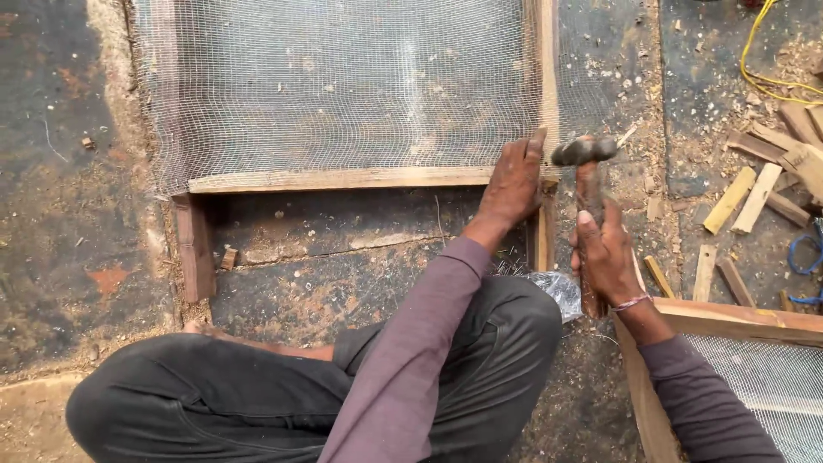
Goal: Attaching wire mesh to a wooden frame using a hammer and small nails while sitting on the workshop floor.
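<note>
Head view looks straight down on a person sitting cross-legged on a dark, cracked floor (343, 274). Left hand (514, 182) lies flat, fingers together and pointing up-frame, pressing on the corner of a rectangular frame of pale wooden battens (343, 179) covered with fine white wire mesh (343, 86); its forearm, in a mauve long sleeve, runs diagonally down to the lap. Right hand (607, 257) is wrapped tight around the brown wooden handle of a hammer with a dark metal head (584, 151), thumb up along the shaft, wrist bent so the head hangs just beside the left fingertips, over the frame's right-hand corner (whether it touches the wood, I cannot tell).

Near the frame's lower batten, a short leg of reddish wood (195, 247) sticks toward the knee at the left, another at the right beside the hammer. Open floor lies left of the frame. To the right the room is tighter: scattered wood offcuts (741, 201), shavings, a yellow cord (759, 60), and a second mesh-covered wooden frame (737, 321) under the right forearm. A crumpled clear plastic bag (557, 290) rests against the knee.
</note>
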